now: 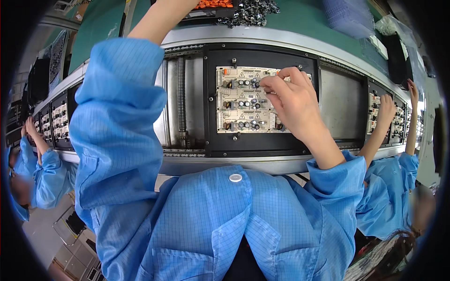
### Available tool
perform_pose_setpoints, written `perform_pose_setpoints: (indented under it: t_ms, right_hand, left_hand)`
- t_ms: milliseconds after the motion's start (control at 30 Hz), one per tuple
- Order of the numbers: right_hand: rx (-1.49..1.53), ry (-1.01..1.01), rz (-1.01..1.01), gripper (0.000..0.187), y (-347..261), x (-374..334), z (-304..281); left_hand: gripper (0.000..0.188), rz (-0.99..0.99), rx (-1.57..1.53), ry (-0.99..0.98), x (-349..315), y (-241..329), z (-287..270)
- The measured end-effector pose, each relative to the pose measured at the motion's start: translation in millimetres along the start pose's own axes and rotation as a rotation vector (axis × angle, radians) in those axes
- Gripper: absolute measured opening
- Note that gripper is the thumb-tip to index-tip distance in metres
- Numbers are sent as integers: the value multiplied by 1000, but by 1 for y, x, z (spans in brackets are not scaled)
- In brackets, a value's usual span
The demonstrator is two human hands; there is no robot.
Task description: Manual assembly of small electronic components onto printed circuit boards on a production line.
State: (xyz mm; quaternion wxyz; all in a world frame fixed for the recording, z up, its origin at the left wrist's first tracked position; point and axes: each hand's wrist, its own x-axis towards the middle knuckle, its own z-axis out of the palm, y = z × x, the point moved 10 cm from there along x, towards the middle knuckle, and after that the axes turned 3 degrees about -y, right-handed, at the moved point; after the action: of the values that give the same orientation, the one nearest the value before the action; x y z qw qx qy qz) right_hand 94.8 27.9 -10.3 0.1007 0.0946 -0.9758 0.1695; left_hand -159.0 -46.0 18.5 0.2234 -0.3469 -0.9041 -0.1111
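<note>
A pale circuit board (239,96) sits in a black frame (213,145) on the conveyor in front of me, carrying rows of small capacitors and other parts. My right hand (295,100) is over the board's right half, thumb and fingertips pinched together close to its surface. Whatever is between those fingertips is too small or hidden to make out. An orange part shows partly behind the hand. My left forearm (161,18) reaches up beside a black bin of orange parts (213,3), and the left hand lies past the upper edge.
Loose dark and shiny small parts (251,11) lie on the green surface beside the bin. Clear plastic trays (348,16) stand at the far right. Co-workers' hands (385,110) work over further boards to the right and left. A metal rail (262,165) runs along the near side.
</note>
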Motion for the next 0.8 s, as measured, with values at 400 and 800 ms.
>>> perform_pose_setpoints:
  t_ms: [400, 800]
  right_hand:
    - [-44, -1, 51, 26, 17, -14, -3]
    - [-78, -126, -39, 29, 25, -14, -2]
  left_hand:
    - [15, -40, -197, 81, 12, 10, 2]
    - [12, -380, -590, -270, 12, 4, -15]
